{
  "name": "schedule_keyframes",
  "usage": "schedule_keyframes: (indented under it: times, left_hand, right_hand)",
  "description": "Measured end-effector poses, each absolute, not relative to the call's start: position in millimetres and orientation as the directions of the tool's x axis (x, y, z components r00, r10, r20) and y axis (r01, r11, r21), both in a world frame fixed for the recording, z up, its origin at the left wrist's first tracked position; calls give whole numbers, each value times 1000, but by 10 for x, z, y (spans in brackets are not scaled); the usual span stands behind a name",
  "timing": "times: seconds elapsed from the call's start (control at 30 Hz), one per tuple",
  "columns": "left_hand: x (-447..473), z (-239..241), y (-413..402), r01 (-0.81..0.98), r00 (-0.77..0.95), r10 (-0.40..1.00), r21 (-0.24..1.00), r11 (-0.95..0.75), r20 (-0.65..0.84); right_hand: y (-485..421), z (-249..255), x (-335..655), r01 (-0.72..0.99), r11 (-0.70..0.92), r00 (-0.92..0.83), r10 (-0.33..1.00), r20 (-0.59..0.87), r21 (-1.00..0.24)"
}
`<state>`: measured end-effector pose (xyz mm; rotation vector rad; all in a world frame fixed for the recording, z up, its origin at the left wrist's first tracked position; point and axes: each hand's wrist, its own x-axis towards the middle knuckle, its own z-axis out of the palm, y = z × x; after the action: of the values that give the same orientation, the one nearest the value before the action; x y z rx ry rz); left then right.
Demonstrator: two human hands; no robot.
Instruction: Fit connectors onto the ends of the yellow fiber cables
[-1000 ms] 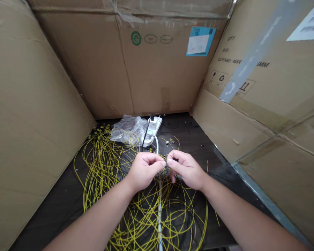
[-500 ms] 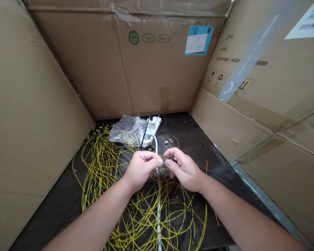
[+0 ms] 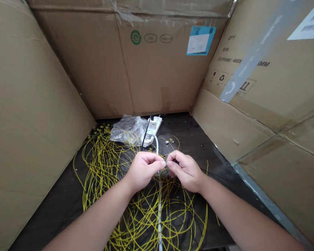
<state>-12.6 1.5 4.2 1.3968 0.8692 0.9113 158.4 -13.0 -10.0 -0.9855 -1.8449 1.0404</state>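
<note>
My left hand [image 3: 143, 170] and my right hand [image 3: 185, 170] meet fingertip to fingertip above a tangle of thin yellow wires [image 3: 112, 181] on a dark table [image 3: 65, 202]. Both hands are pinched closed on a small dark piece between them; it is too small to name. A white cable [image 3: 159, 209] runs under the hands toward me from a white power strip [image 3: 152, 129].
Large cardboard boxes wall in the table at the left [image 3: 28, 115], back [image 3: 151, 66] and right [image 3: 267, 90]. A crumpled clear plastic bag [image 3: 128, 129] lies beside the power strip. A few small metal parts [image 3: 169, 141] lie just behind my hands.
My hands stay together in nearly the same spot; the fingers shifted slightly on the small piece, lifting a little and settling back.
</note>
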Motion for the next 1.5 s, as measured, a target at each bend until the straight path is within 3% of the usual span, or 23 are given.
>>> schedule_keyframes:
  times: [0.1,0.17,0.27,0.37,0.5,0.7,1.03,1.17,1.27,1.4,1.5]
  left_hand:
    - [-119,64,-23,173,398,899,947,-270,184]
    - [-112,72,-55,243,421,860,877,-414,289]
    - [-107,75,-80,276,445,815,809,-519,372]
    - [-113,70,-54,245,393,874,884,-399,286]
    - [-118,41,16,64,349,934,993,-101,73]
    - [-120,0,49,-234,443,885,934,270,-145]
    - [-136,11,53,-278,505,843,889,362,-185]
    - [-132,32,42,-115,451,885,976,186,-116]
    - [-131,57,19,86,408,912,993,-80,39]
    - [-125,71,-30,261,419,878,895,-361,232]
    - [-122,62,-61,323,463,809,782,-534,361]
  right_hand:
    - [-95,-87,1581,-32,62,-445,893,70,-998]
    - [-63,-71,1588,-206,-190,-572,820,-39,-960]
    - [-39,-41,1593,-249,-371,-682,723,-110,-895]
    - [-63,-20,1574,-230,-198,-571,820,-33,-953]
    - [-121,-17,1559,3,112,-372,922,103,-994]
    - [-132,-85,1574,210,333,-402,886,229,-919]
    - [-124,-100,1597,329,449,-411,860,302,-831]
    - [-130,-100,1596,290,385,-404,879,253,-876]
    - [-115,-94,1576,138,197,-400,908,127,-971]
    - [-69,-64,1563,-188,-146,-511,859,-30,-971]
    - [-38,-41,1596,-273,-387,-630,764,-141,-881]
